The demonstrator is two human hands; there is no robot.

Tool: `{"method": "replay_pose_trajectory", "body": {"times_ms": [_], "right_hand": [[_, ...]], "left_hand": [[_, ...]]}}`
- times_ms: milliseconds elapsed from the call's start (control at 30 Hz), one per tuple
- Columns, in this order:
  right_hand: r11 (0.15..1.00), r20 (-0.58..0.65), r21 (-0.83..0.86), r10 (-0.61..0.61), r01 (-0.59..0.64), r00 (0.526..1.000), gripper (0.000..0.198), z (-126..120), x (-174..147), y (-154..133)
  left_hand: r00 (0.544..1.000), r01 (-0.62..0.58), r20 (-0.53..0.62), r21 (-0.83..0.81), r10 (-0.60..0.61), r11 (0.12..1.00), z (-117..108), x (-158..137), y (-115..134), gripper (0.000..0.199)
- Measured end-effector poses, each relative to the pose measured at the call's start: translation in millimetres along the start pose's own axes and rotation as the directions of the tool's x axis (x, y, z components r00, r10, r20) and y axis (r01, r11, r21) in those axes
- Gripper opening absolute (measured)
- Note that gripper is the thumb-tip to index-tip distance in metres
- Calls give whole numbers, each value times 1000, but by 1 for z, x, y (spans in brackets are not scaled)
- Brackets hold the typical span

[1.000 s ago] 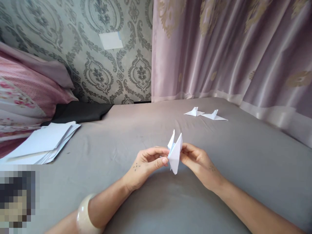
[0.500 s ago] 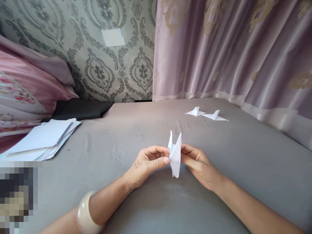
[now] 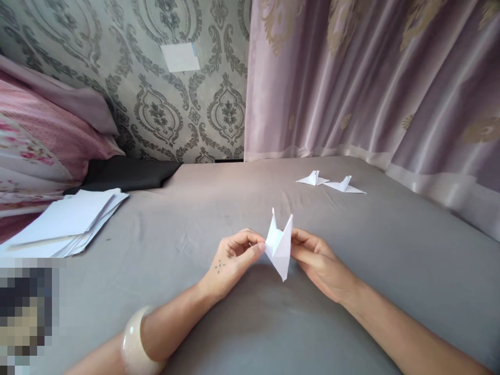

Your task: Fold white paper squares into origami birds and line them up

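Note:
A folded white paper figure (image 3: 282, 252) is held upright between my two hands, above the grey sheet. Two pointed tips stick up from it, and its lower end narrows to a point. My left hand (image 3: 236, 259) pinches its left edge between thumb and fingers. On the other side my right hand (image 3: 322, 260) grips the right part, its fingertips partly hidden behind the paper. A pale bangle (image 3: 135, 341) circles my left wrist.
Two folded paper figures (image 3: 313, 178) lie farther back on the grey sheet (image 3: 219, 208). A stack of white paper (image 3: 66, 219) is at the left, in front of a black folded item (image 3: 133, 173). Curtains (image 3: 332, 78) hang along the back right.
My left hand has drawn slightly leftward, and the paper figure has spread wider. Its ragged lower end now shows as a single point. My right hand stays almost in place.

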State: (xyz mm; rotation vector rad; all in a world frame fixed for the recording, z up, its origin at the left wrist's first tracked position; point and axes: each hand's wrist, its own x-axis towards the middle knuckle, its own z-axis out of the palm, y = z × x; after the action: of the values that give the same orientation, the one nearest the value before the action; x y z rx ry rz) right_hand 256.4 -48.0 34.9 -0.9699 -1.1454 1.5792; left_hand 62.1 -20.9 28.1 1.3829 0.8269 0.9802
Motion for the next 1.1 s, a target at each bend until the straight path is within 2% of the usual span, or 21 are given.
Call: {"method": "replay_pose_trajectory", "body": {"times_ms": [67, 133, 200, 333, 500, 667, 800, 900, 1100], "right_hand": [[998, -37, -59, -18, 16, 999, 14, 2, 0, 2], [992, -57, -125, -29, 22, 998, 17, 4, -1, 3], [983, -65, -183, -37, 24, 997, 20, 6, -2, 1], [959, -42, -279, -68, 53, 997, 22, 7, -5, -2], [936, -36, -351, -60, 43, 998, 23, 6, -7, -4], [899, -99, -437, -79, 28, 992, 21, 10, -8, -1], [877, -161, -476, -162, 68, 974, 19, 14, -9, 3], [884, -203, -465, -156, 45, 967, 20, 17, -10, 3], [860, -58, -494, -176, 125, 983, 25, 23, -17, -5]], "left_hand": [[998, -37, -55, 76, 41, 996, 2, 0, 1, 11], [997, -52, -54, 49, 55, 997, 3, 0, 1, 22], [1000, -26, 2, -40, 27, 999, 5, 1, 0, 33], [991, 81, 116, -194, -59, 978, 6, 2, -2, 33], [986, 86, 161, -286, -40, 954, 4, 0, -1, 49], [969, 142, 235, -261, -80, 955, 3, -1, 0, 35], [977, 133, 195, -275, -80, 952, 4, 0, -3, 28], [985, 120, 152, -261, -82, 958, 5, 0, -5, 22], [996, 83, -33, -144, -89, 986, 9, -1, 1, 24]]}}
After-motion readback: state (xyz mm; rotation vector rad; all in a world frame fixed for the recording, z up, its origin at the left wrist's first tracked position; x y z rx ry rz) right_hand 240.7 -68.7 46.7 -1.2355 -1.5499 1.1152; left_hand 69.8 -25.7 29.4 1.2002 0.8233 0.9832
